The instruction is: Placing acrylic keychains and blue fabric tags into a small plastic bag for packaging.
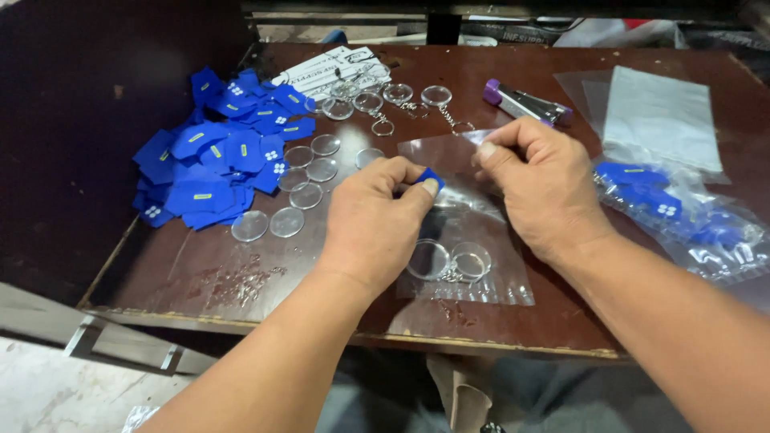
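Left hand (377,216) pinching blue tag (431,177) at clear bag (473,248) mouth, right hand (539,180) gripping bag's top edge

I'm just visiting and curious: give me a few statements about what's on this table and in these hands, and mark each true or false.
1. The left hand pinches a small blue piece. True.
2. The right hand holds the stapler. False: it holds the clear plastic bag's mouth; the stapler lies behind.
3. The blue pile lies right of the hands. False: it lies left.
4. Clear round discs lie beside the blue pile. True.
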